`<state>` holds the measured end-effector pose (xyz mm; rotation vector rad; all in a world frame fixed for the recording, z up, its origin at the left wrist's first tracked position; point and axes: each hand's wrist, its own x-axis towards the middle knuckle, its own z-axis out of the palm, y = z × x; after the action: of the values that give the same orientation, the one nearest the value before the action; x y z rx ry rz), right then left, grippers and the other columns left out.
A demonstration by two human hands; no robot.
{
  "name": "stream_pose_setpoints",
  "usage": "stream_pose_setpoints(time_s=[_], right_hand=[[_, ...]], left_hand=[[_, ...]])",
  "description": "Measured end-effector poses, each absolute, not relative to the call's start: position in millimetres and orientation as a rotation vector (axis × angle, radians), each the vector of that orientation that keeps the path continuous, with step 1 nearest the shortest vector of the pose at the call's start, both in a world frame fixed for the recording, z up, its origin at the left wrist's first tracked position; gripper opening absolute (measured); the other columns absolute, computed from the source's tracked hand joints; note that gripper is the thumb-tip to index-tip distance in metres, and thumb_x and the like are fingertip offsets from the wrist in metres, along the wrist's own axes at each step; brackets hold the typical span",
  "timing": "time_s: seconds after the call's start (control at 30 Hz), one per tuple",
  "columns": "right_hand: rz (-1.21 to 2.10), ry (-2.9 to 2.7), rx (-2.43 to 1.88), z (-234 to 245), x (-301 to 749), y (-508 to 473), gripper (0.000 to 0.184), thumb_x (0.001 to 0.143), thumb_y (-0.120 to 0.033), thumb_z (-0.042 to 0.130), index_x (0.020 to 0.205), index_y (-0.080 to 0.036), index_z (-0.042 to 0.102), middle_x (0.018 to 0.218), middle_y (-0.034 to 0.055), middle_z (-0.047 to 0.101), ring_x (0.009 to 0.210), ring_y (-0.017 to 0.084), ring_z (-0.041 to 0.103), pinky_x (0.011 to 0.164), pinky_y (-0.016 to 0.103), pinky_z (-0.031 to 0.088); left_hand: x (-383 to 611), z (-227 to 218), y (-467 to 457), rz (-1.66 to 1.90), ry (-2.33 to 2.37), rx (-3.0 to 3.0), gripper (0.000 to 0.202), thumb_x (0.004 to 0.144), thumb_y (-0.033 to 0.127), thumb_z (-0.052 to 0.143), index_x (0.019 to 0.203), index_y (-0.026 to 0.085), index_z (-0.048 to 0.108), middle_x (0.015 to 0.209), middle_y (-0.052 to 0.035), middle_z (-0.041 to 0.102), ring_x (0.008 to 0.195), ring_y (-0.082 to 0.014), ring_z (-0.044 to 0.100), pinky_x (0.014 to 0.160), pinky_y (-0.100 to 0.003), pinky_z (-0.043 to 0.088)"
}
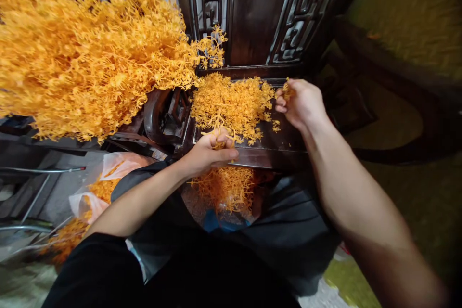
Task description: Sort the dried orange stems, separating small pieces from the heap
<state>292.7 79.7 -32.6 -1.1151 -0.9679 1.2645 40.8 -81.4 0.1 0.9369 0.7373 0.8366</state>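
Observation:
My left hand (211, 151) is closed around a small bunch of orange plastic flower sprigs (221, 135) at the front edge of a dark wooden seat (281, 147). More of those sprigs hang below that hand (225, 187), over my lap. My right hand (301, 102) is pinched shut on a few orange pieces (287, 89) at the right side of a loose pile of orange sprigs (233, 101) lying on the seat.
A big mass of orange flower branches (83, 53) fills the upper left. Carved dark wooden panels (260, 14) stand behind the seat. A plastic bag with more orange pieces (97, 192) sits at the lower left. A curved wooden armrest (390, 77) runs at the right.

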Motion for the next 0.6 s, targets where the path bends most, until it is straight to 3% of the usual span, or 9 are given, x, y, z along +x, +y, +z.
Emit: stream_pose_setpoints(time_s=[0.07,0.2,0.3,0.43,0.53,0.6], right_hand=[[1.321,-0.913,-1.164,-37.2,285.3,84.5,0.031,0.078,-0.040,0.069,0.088,-0.026,0.043,0.073,-0.0009,0.055,0.052,0.012,0.042,0.046,0.027,0.025],[1.285,-0.933,-1.275,-49.1,262.8,90.2,0.027,0.073,-0.027,0.062,0.095,-0.025,0.048,0.067,-0.0048,0.048,0.049,0.011,0.039,0.046,0.025,0.025],[1.303,-0.909,-1.328,-63.2,257.4,102.2,0.035,0.072,-0.028,0.060,0.104,-0.028,0.046,0.064,-0.0070,0.042,0.049,0.012,0.034,0.048,0.025,0.023],[1.387,-1.021,-1.286,-85.7,258.8,119.6,0.030,0.073,-0.040,0.065,0.093,-0.026,0.047,0.071,-0.0028,0.043,0.059,0.014,0.041,0.053,0.029,0.033],[1.404,-1.057,-1.304,-95.9,258.6,130.9,0.031,0.073,-0.045,0.068,0.086,-0.024,0.049,0.081,0.0022,0.048,0.069,0.016,0.046,0.059,0.031,0.040],[1.373,-1.055,-1.307,-95.7,257.7,136.8,0.035,0.075,-0.053,0.067,0.087,-0.024,0.050,0.088,0.0050,0.052,0.076,0.019,0.051,0.063,0.033,0.044]], left_hand=[[38.4,-2.8,-77.9,0.817,0.696,0.837,0.049,0.071,0.026,0.090,0.089,0.022,0.045,0.081,0.0048,0.062,0.050,-0.0026,0.043,0.043,-0.019,0.025],[33.5,-14.4,-73.0,0.797,0.688,0.692,0.062,0.059,0.005,0.087,0.111,0.019,0.055,0.100,-0.0021,0.070,0.073,-0.0082,0.064,0.064,-0.021,0.049],[30.3,-24.9,-74.4,0.754,0.652,0.639,0.073,0.049,-0.009,0.077,0.115,0.017,0.057,0.105,-0.0061,0.071,0.089,-0.0152,0.070,0.081,-0.029,0.055],[32.0,-51.9,-76.7,0.687,0.556,0.680,0.076,0.049,-0.011,0.065,0.119,0.018,0.059,0.115,-0.0114,0.071,0.105,-0.0243,0.071,0.094,-0.040,0.057],[42.0,-87.6,-82.6,0.651,0.721,0.990,0.052,0.063,-0.001,0.064,0.112,0.018,0.061,0.100,-0.0095,0.071,0.094,-0.0228,0.073,0.087,-0.039,0.059],[50.9,-114.1,-92.1,0.633,0.880,1.256,0.027,0.069,0.003,0.065,0.090,0.019,0.063,0.074,-0.0025,0.062,0.077,-0.0199,0.069,0.078,-0.035,0.057]])
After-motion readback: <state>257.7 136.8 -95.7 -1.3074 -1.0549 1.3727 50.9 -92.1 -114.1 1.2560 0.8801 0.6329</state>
